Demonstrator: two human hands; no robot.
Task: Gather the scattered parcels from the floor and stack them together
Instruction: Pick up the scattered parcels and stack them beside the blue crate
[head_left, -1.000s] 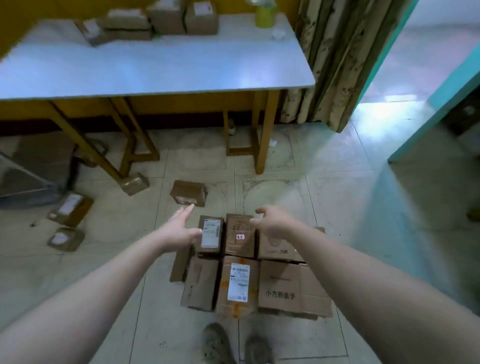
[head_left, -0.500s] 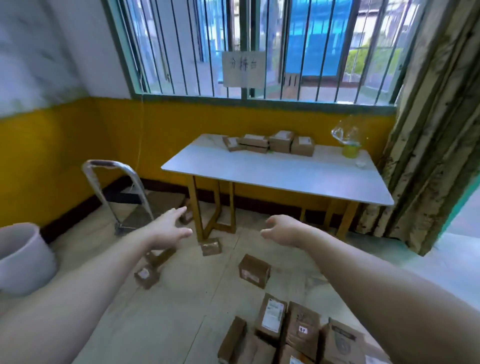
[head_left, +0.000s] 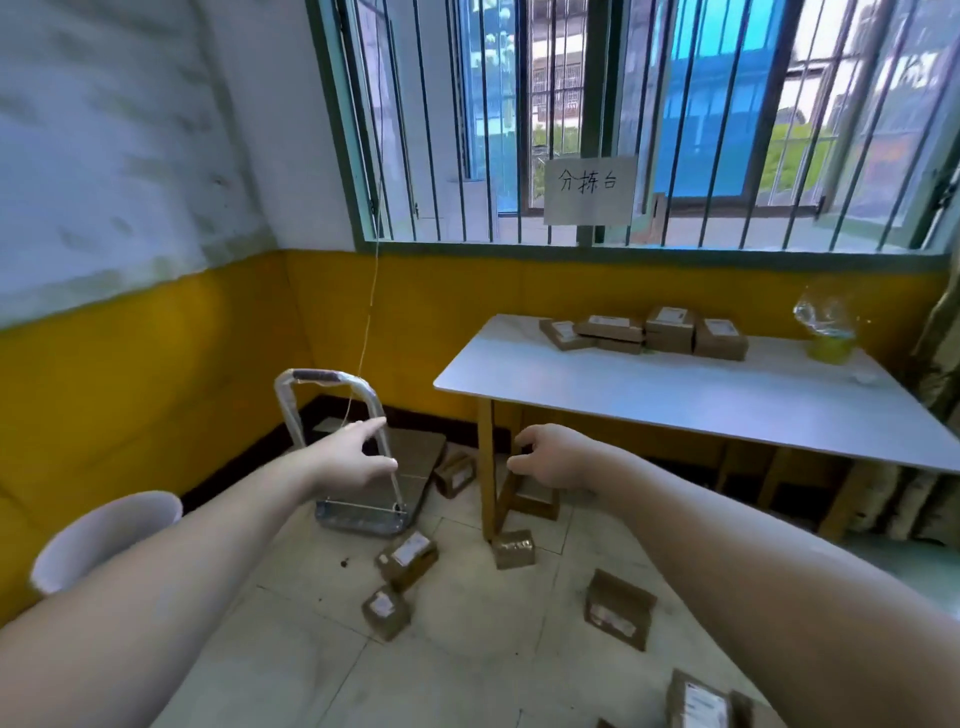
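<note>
Several brown cardboard parcels lie scattered on the tiled floor: one with a white label (head_left: 408, 558), a smaller one (head_left: 385, 611) in front of it, one by the table leg (head_left: 513, 548), one further right (head_left: 618, 608), and one near the trolley (head_left: 455, 473). The edge of the gathered group (head_left: 698, 701) shows at the bottom. My left hand (head_left: 353, 462) and my right hand (head_left: 550, 460) are stretched out in the air above the floor, fingers relaxed, holding nothing.
A white-topped wooden table (head_left: 675, 395) stands under the barred window with several parcels (head_left: 644, 332) and a bottle (head_left: 828, 332) on it. A folding hand trolley (head_left: 363, 467) sits in the corner. A white bucket (head_left: 98, 540) stands at the left by the yellow wall.
The view has lifted from the gathered parcels at my feet and turned left toward the corner. Both empty hands stay stretched forward, and the gathered group has slid to the bottom edge.
</note>
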